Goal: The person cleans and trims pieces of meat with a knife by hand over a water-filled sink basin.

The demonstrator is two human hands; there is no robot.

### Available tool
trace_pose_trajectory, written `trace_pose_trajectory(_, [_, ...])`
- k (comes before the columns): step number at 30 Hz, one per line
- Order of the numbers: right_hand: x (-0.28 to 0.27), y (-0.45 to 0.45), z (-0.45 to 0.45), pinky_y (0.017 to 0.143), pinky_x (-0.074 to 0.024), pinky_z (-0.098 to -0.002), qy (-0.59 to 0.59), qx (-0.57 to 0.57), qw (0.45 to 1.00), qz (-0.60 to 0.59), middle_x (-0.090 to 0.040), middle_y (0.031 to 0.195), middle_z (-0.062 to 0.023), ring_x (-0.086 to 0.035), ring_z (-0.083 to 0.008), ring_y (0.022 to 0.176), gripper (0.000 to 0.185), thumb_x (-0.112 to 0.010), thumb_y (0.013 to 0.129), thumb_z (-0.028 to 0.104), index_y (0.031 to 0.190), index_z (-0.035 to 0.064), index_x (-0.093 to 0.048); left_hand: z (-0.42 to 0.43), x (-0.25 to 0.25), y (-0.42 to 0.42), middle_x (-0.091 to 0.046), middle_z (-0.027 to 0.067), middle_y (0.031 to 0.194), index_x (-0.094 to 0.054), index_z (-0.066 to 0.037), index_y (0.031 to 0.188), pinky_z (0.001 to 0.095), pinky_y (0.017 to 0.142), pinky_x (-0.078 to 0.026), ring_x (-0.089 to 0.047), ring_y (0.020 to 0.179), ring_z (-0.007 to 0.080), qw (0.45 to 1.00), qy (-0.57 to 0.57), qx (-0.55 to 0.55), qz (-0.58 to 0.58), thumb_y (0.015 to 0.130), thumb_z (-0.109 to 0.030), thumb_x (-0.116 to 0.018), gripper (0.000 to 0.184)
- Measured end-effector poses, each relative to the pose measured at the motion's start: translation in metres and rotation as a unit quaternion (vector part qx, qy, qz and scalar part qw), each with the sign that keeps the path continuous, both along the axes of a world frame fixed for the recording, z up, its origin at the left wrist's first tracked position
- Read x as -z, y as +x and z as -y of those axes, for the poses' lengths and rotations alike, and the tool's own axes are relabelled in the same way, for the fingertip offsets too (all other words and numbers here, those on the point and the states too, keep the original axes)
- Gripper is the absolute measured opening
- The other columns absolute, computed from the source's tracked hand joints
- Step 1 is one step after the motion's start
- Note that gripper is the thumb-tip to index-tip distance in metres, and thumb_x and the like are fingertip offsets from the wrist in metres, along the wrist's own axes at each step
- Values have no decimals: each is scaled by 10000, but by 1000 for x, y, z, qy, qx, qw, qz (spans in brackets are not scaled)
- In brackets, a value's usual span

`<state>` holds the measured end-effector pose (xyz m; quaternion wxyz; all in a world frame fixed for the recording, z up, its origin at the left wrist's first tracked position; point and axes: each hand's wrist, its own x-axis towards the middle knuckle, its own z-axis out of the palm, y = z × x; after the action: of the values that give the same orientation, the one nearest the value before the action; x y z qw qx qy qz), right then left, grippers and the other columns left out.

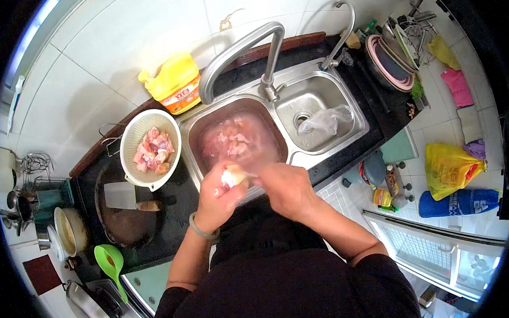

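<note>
Over the near edge of the left sink basin (285, 152), my left hand (214, 197) is closed around a pale piece of raw meat (237, 175), which looks like chicken. My right hand (288, 190) is closed right beside it, fingers pinched at the end of the piece. Whether it grips the meat itself or a small thin tool is hidden. Cloudy pink water fills the basin, with several raw meat pieces (234, 136) in it. To the left, a white colander (129, 144) holds more raw meat pieces (154, 152).
A cleaver (121, 196) lies on a round dark board (122, 228) at left. The steel faucet (242, 39) arches over the basin; a yellow jug (173, 83) stands behind. A plastic bag (327, 120) lies in the right basin (297, 96). A green ladle (109, 262) sits lower left.
</note>
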<state>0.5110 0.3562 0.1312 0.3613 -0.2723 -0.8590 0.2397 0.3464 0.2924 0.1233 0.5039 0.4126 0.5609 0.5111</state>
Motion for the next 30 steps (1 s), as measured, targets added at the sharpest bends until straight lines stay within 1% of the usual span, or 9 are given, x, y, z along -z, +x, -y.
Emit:
trace_pose_trajectory(4, [-2,3,-8,541,-462,-405,-22,73,996,42,-561,703,-93,-593,-294,642,106,-561,747,35,839,84,-547,-1,-4,0,-540,-29,796,-525,-46,920,191,610,-401,-482,697,36,1000,10,20,-16,748,10,-627,208])
trace_pose_trajectory(8, [-10,6,0,545,-459,-426,-7,-14,999,28,-571,685,-119,-589,-332,624,86,-553,745,22,808,73,-525,-3,1,2,-537,-30,775,-511,-47,935,190,592,-395,-481,677,39,999,20,29,-13,753,8,-613,215])
trace_pose_trajectory(10, [8,14,-13,548,-457,-425,-9,88,991,101,-556,667,-112,-586,-340,625,90,-564,739,28,804,66,-516,-3,0,1,-538,-24,765,-504,-47,945,192,586,-397,-486,665,49,999,24,33,-8,762,2,-600,212])
trace_pose_trajectory(12, [11,21,-18,545,-455,-411,-27,115,992,46,-541,653,-125,-570,-351,615,57,-567,793,54,829,54,-523,-1,-2,-4,-546,19,813,-489,-53,968,222,596,-412,-511,682,89,990,-30,61,128,825,-111,-611,197])
trace_pose_trajectory(14, [8,28,-16,520,-448,-383,-194,152,969,-28,-514,641,-154,-559,-337,590,54,-554,861,95,866,45,-537,-7,15,-8,-559,77,905,-497,-47,1058,277,663,-464,-554,767,160,914,20,82,396,900,-277,-555,284])
trace_pose_trajectory(15, [12,31,-17,484,-431,-315,-259,156,952,-44,-503,608,-108,-538,-231,525,113,-510,923,148,904,43,-545,-8,18,-9,-563,143,1043,-485,-27,1176,341,800,-491,-570,927,237,857,3,59,512,939,-371,-464,419])
trace_pose_trajectory(19, [17,37,-12,476,-402,-214,-463,112,861,-179,-498,628,13,-481,-56,519,152,-443,960,169,945,35,-512,-12,14,-10,-532,219,1180,-441,10,1254,365,930,-458,-531,1084,325,782,-42,41,620,963,-326,-420,444])
trace_pose_trajectory(22, [23,36,-2,469,-406,-223,-469,117,857,-178,-500,626,0,-484,-70,505,140,-438,959,162,940,35,-493,-12,-3,2,-531,218,1184,-426,13,1262,348,921,-467,-538,1075,323,818,-62,-38,571,966,-332,-418,455])
trace_pose_trajectory(30, [19,24,13,487,-396,-209,-410,85,893,-165,-503,626,-8,-471,-68,510,179,-421,966,136,1012,-11,-512,-4,28,5,-544,111,1108,-365,-90,1307,240,741,-469,-572,938,206,910,1,41,412,953,-341,-452,443])
